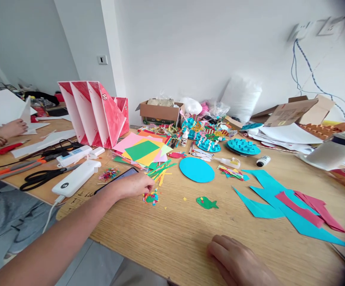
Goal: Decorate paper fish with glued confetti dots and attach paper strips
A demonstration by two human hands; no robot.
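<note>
My left hand (136, 185) reaches over the phone (117, 178), its fingers drawn together just above a small pile of paper dots (151, 198); whatever they pinch is too small to make out. Beside it lie thin green and yellow paper strips (160, 171). My right hand (238, 258) rests at the table's front edge, fingers curled downward, tips hidden. A green paper fish (207, 203) with a yellow spot lies between the hands, and behind it is a blue paper oval (196, 169).
Blue scraps (264, 210) with red pieces lie right. Coloured sheets (141, 151), a glue bottle (229, 162) and a red-white rack (96, 113) stand or lie behind. Black scissors (43, 176) and a white power bank (76, 178) are left. Another person's hand (14, 129) holds white paper.
</note>
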